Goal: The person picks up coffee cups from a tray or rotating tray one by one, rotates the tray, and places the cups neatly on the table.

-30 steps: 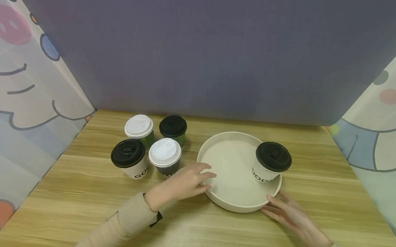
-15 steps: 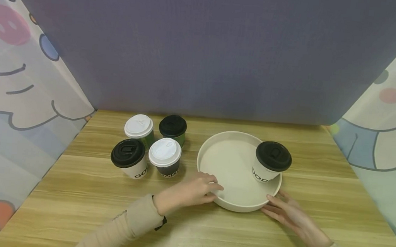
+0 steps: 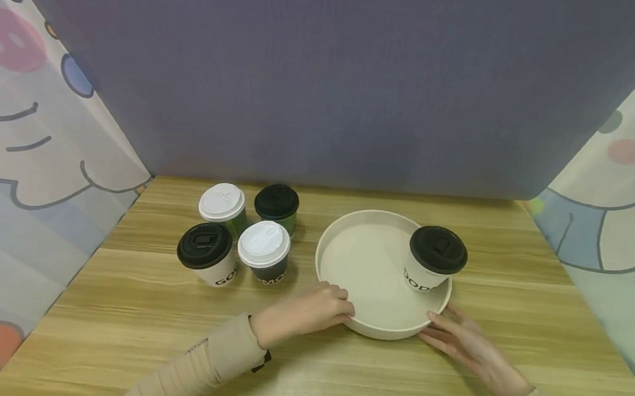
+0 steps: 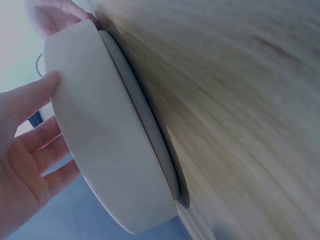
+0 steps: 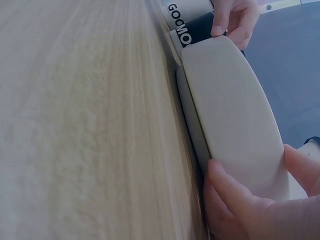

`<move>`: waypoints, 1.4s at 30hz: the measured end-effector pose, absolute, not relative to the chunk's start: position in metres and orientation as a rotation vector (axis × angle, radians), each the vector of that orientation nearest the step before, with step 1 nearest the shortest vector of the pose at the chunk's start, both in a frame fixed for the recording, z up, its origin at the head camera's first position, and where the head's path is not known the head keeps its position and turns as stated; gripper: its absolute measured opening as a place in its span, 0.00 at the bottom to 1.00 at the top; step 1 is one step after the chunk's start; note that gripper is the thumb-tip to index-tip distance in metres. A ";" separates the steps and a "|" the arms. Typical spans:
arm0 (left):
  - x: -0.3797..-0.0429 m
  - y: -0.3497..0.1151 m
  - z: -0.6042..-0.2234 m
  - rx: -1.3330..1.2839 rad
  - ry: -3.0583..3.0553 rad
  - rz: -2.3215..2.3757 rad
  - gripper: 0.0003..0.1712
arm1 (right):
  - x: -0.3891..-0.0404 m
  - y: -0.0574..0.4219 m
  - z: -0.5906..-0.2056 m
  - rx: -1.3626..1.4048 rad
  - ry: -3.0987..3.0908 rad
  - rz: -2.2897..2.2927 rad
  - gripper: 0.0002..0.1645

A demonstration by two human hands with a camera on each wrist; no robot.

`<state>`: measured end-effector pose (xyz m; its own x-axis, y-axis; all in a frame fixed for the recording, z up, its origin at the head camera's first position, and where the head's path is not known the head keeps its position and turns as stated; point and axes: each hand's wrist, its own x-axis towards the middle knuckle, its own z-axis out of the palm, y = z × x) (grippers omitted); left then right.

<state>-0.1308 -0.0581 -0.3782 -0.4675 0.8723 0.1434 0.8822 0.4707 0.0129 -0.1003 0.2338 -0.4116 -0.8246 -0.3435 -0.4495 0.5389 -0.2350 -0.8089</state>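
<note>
A round cream tray (image 3: 364, 270) with a low wall lies on the table, held at its near side by both hands. My left hand (image 3: 314, 309) grips the near-left rim. In the left wrist view its thumb (image 4: 37, 92) touches the rim from outside, while the other fingers reach over to the inner side. On the near right, my right hand (image 3: 475, 353) holds the tray with the thumb at the rim; in the right wrist view its fingertips (image 5: 217, 170) are at the lower edge. A white paper cup with a black lid (image 3: 438, 251) stands inside the tray at the right.
Left of the tray stand several lidded paper cups: a white-lidded green one (image 3: 223, 206), a black-lidded green one (image 3: 278, 204), a black-lidded white one (image 3: 207, 251) and a white-lidded dark one (image 3: 265, 250). A grey panel (image 3: 348, 88) rises behind the wooden table (image 3: 370, 382).
My left hand has moved down and right along the tray's near-left edge, and its fingers have closed over the rim. The right hand, tray and cups have stayed put.
</note>
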 end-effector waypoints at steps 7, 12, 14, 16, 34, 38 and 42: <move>-0.131 -0.058 -0.380 -1.552 -2.594 -0.140 0.07 | -0.102 0.235 -0.412 0.199 1.505 -2.065 0.53; -0.132 -0.058 -0.381 -1.554 -2.601 -0.147 0.06 | -0.103 0.240 -0.415 0.092 1.511 -2.044 0.50; -0.132 -0.059 -0.380 -1.556 -2.605 -0.153 0.06 | -0.104 0.243 -0.418 0.026 1.515 -2.040 0.46; -0.133 -0.060 -0.380 -1.557 -2.598 -0.159 0.06 | -0.106 0.246 -0.422 -0.023 1.527 -2.034 0.40; -0.141 -0.075 -0.386 -1.516 -2.503 -0.235 0.03 | -0.128 0.265 -0.429 0.039 1.694 -1.949 0.33; -0.144 -0.081 -0.387 -1.484 -2.508 -0.230 0.03 | -0.132 0.269 -0.428 0.081 1.644 -1.996 0.26; -0.148 -0.086 -0.386 -1.461 -2.517 -0.266 0.03 | -0.135 0.275 -0.429 0.053 1.485 -2.118 0.11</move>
